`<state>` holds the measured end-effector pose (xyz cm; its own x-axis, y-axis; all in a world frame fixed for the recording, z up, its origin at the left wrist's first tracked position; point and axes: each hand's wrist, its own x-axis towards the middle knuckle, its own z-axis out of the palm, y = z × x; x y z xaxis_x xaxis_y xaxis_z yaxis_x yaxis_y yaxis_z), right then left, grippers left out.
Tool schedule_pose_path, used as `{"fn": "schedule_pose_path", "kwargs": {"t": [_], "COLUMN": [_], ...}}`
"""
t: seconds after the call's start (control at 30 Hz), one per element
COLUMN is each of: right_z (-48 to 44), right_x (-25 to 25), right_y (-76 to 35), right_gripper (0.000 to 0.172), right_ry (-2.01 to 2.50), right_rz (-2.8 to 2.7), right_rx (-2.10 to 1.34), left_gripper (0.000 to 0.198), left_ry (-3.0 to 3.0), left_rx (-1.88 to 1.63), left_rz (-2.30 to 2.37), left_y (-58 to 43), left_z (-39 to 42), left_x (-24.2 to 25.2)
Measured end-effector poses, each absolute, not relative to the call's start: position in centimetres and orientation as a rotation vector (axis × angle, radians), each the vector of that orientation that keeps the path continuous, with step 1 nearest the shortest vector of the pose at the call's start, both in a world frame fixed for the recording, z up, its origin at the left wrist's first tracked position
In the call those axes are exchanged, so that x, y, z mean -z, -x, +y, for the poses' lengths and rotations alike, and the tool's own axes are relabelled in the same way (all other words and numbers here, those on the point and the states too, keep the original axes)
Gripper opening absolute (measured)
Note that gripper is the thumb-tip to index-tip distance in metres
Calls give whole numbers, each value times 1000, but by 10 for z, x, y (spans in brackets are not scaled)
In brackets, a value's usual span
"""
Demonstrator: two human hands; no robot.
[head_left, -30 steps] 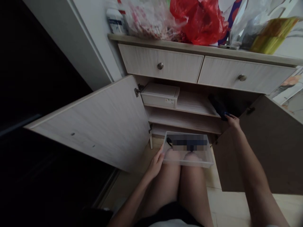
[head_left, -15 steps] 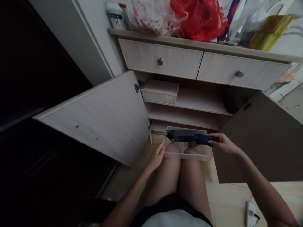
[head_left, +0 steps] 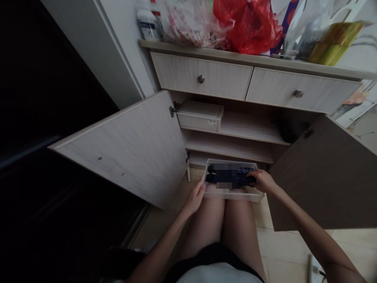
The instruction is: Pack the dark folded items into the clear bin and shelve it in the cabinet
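Note:
A clear plastic box (head_left: 235, 195) rests on my knees, in front of the opened cabinet. My left hand (head_left: 196, 195) grips its left end, fingers along the outer wall. Inside the box lies what looks like a dark blue folded umbrella (head_left: 242, 179), a black end pointing left. My right hand (head_left: 261, 181) reaches over the box's right end and has its fingers closed on the umbrella's right end. Just behind it is a second, patterned blue piece (head_left: 246, 170). A blurred patch hides the middle of these things.
Cabinet doors stand open at left (head_left: 126, 149) and right (head_left: 321, 177). A white lidded box (head_left: 198, 120) sits on the upper shelf (head_left: 250, 125). Plastic bags, among them a red bag (head_left: 247, 27), and a white bottle (head_left: 147, 25) crowd the cabinet top. A white power strip (head_left: 315, 269) lies on the floor.
My right hand has moved left and slightly down with the dark blue umbrella, which now lies lower inside the box. My left hand stays on the box. The view has shifted slightly.

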<state>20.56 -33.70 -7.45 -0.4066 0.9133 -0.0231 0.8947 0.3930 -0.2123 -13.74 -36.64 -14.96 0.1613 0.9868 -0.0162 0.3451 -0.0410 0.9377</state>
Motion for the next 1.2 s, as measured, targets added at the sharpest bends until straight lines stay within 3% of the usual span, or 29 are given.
{"fn": "schedule_pose_path", "kwargs": {"t": [0.23,0.37,0.47,0.6,0.8,1.07,1.2], "right_z": [-338,-315,-274,-211,-156,-154,-162], "right_x": [90,79,54,27,32,52,48], "right_y": [-192,-206,-241,-303,-355,-338,-334], "right_gripper": [31,34,27,40,50,44,46], "right_ry": [1739,1576,1778,2302,2515,2332,2052], "right_rz": [-2632,-2677,-2345,-1610,-1239,-1026,-844], "right_rx": [-88,-246,-176,216,32,39,-153], "left_gripper": [67,66,67,72,72,74,72], "left_ry": [-1559,-1571,-1585,-1565,-1547,-1527,-1520], "left_rx": [-869,-872,-858,-848,-839,-847,-836], "left_rz": [1356,1372,1369,1367,1382,1364,1390], "left_y": [139,140,140,142,142,140,139], "left_z": [-364,-361,-360,-359,-357,-359,-359], "left_x": [146,145,147,152,154,150,147]}}
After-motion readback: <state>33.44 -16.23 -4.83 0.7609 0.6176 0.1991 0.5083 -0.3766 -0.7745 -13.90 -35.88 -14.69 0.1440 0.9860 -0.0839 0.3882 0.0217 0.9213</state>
